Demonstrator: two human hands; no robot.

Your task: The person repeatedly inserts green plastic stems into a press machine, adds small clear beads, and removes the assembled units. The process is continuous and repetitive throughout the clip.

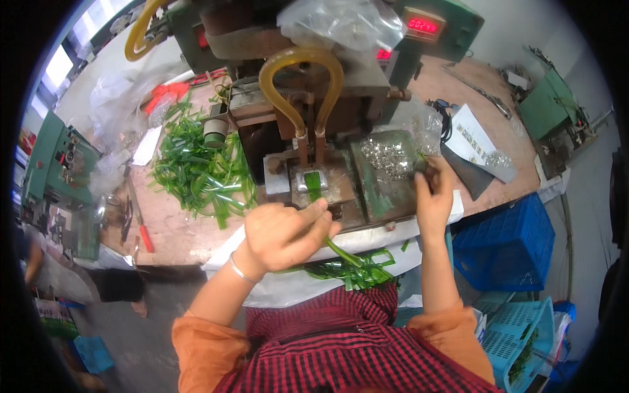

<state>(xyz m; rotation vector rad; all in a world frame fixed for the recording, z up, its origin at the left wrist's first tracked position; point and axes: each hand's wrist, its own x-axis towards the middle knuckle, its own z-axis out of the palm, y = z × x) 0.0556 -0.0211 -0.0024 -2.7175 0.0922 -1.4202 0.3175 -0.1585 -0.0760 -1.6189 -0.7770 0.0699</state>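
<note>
My left hand [288,234] is closed on a green plastic strip [313,185]. The strip's upper end lies flat in a small metal fixture [302,186] on the bench machine, below two upright metal electrodes [320,149]. Its lower part seems to run under my fingers toward my lap. At the right edge of a metal tray [377,204], my right hand [435,190] has thumb and fingers drawn together. Something dark and small shows at those fingertips, too small to name. Small shiny metal pieces [391,159] are heaped in the tray beside it.
Loose green strips [196,167] pile up left of the machine, with more strips [357,270] on white sheeting over my lap. A red-handled tool [145,238] lies at the left. Paper [473,134] and a cable are at the right. A blue crate [504,242] stands below.
</note>
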